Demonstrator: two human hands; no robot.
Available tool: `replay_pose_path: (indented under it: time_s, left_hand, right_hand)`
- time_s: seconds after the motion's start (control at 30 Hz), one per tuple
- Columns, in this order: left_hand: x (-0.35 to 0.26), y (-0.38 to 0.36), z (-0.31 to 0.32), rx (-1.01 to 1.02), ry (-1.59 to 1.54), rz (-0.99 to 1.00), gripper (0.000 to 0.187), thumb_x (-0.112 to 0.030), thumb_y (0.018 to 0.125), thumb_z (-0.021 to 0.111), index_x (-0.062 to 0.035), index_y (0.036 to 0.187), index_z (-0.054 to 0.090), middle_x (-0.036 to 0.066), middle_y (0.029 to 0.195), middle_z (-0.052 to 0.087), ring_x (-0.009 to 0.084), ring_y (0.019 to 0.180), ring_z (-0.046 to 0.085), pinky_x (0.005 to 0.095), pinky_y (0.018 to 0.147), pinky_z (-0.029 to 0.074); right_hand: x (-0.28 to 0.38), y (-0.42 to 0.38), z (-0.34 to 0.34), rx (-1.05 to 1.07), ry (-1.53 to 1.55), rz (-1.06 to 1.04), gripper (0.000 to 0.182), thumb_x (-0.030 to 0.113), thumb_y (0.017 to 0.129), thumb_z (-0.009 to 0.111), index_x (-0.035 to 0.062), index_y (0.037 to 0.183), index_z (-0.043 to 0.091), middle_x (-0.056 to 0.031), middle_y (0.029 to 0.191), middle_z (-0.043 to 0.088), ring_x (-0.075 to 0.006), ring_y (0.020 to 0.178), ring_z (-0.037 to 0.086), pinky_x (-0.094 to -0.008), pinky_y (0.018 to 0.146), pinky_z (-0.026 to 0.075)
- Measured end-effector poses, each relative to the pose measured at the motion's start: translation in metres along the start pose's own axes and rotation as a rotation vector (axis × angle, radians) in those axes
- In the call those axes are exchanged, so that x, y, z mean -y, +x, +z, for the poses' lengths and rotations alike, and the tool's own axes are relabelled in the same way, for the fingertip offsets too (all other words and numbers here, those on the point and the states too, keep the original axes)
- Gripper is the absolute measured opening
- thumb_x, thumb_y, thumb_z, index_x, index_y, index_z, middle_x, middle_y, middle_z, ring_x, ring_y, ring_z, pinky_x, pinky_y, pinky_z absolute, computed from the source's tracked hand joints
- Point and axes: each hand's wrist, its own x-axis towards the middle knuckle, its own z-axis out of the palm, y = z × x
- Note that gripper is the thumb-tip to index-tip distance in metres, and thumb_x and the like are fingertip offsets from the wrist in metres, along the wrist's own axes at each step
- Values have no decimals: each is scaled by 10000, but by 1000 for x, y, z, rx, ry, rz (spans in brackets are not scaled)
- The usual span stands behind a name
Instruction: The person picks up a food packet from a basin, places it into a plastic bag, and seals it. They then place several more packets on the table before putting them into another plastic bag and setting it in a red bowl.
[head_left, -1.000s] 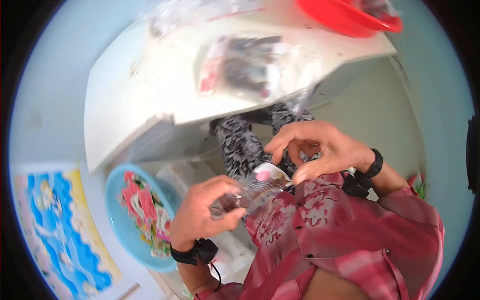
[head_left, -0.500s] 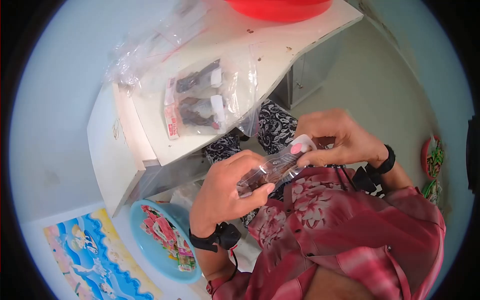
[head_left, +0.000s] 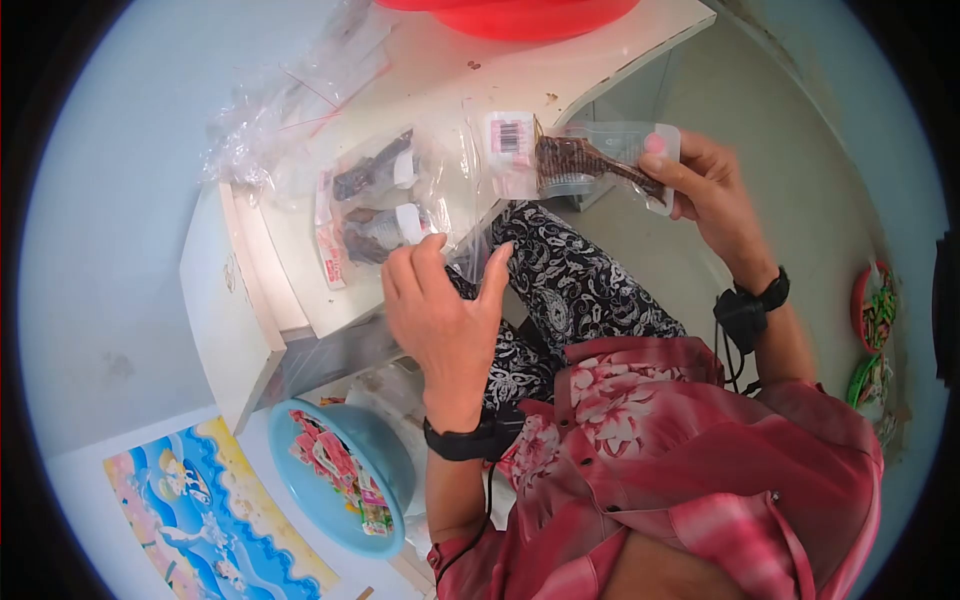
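No readable words or nos. anywhere. Only sign was a barcode [head_left: 511,136], black bars on a white label w/ pink edge, stuck at the end of the clear packet [head_left: 575,160] in the right hand [head_left: 712,190]; digits under it too small to read. Red-and-white label on the bagged packets [head_left: 375,205] on the table [head_left: 440,90] was blurred, illegible.

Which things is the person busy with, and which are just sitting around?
Busy with:
- small clear packet in the right hand
- big clear bag of packets, at the left hand

Just sitting around:
- red bowl
- blue bowl
- empty plastic bags
- picture mat
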Motion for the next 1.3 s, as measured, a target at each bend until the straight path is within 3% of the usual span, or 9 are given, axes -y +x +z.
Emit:
replay_pose_path:
  time_s: [0.13,0.3,0.6,0.73,0.87,0.97,1.07,1.17,1.3]
  left_hand:
    - [5,-3,14,-1,-48,-13,224,-122,841,791,-37,977,634,83,869,550,268,769,566,407,687,460]
    - [2,0,7,-30,-101,-54,69,-31,887,709,-39,925,651,60,776,538,210,652,529,356,604,440]
    - [-8,7,-9,-134,-104,-12,91,0,888,711,-35,957,664,61,790,568,163,555,508,322,504,412]
    - [-10,11,-16,-127,-135,-39,112,-16,870,719,-36,963,660,83,829,587,268,691,623,380,569,490]
    - [-11,12,-19,-174,-189,-6,128,-20,864,726,-29,969,655,82,811,558,267,679,607,380,561,483]
    - [-8,12,-17,-213,-176,31,106,-15,885,727,-35,977,678,83,833,608,231,623,601,356,528,466]
    - [-5,9,-15,-209,-194,45,117,-13,886,722,-32,991,673,93,844,598,269,660,608,373,553,473]
    - [-1,5,-15,-210,-199,46,131,-1,887,714,-29,1007,669,100,853,592,282,688,613,382,571,476]
    - [4,3,-10,-239,-226,45,150,0,884,717,-28,1023,669,102,861,598,283,695,619,377,572,476]
  right_hand:
    - [-13,-2,11,-56,60,-14,229,228,954,731,44,1090,749,17,778,675,-22,573,528,-182,497,411]
    - [-17,0,30,50,105,65,245,236,962,728,18,1072,742,15,771,672,-27,552,543,-180,492,420]
    - [9,27,89,284,138,45,209,159,935,751,-32,967,671,-43,802,689,-70,558,607,-216,485,462]
    - [19,41,120,407,66,69,185,117,938,707,-41,1018,652,-75,820,706,-96,606,668,-214,514,462]
    - [19,56,142,564,32,37,210,146,946,671,-26,1067,669,-31,850,686,-67,665,627,-219,548,437]
    - [2,81,153,644,-225,-122,223,168,926,686,-23,1042,689,-18,830,658,-72,686,560,-262,591,432]
    - [7,83,171,637,-213,-366,255,213,896,722,-10,1017,696,-21,814,617,-95,716,502,-286,627,419]
    - [12,88,178,666,-329,-290,288,225,860,755,6,1039,702,-36,818,597,-111,733,501,-289,645,422]
    - [-3,93,191,642,-276,-352,316,237,840,769,0,1041,710,-42,852,596,-123,743,496,-291,666,427]
